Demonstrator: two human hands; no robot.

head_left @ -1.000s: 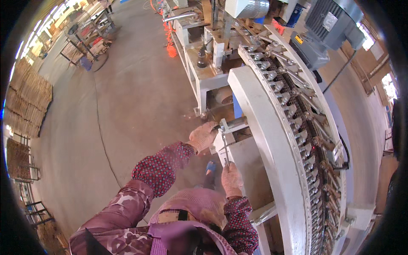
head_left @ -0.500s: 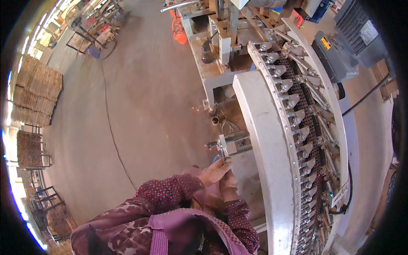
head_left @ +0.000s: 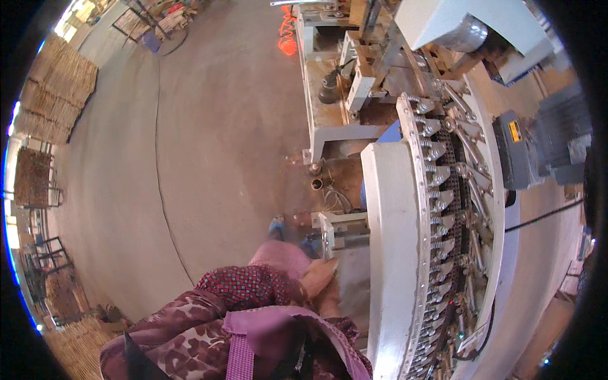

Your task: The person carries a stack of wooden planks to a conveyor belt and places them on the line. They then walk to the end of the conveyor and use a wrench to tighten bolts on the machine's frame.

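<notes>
Two bare-looking hands come close together low in the middle of the view, just left of a long white curved beam (head_left: 392, 253) of a machine. The person's left hand (head_left: 318, 277) lies uppermost, its fingers reaching toward a slim metal piece (head_left: 326, 244) that stands at the end of a white bracket (head_left: 324, 223); whether the fingers are closed on that piece cannot be told. The right hand (head_left: 329, 300) is mostly hidden beneath the left, so its grip cannot be told either. A grey panel (head_left: 356, 278) lies just to the right of both hands. Patterned dark red sleeves (head_left: 244, 285) cover the forearms, and a pink garment (head_left: 278, 254) shows below the face of the bracket, with a blue shoe (head_left: 277, 226) beyond it on the brown floor (head_left: 221, 139). Along the right side of the beam runs a row of springs (head_left: 438, 220), with a dark chain and slanting metal rods (head_left: 472, 142) beside them. Farther right sits a grey motor (head_left: 551, 142). Beyond the bracket, a black fitting (head_left: 329, 90) stands on the machine's frame, and an orange coiled hose (head_left: 287, 43) hangs near its far corner. To the left, a thin cable (head_left: 162, 206) crosses the floor, and stacked wooden strips (head_left: 60, 92) stand near the edge.
</notes>
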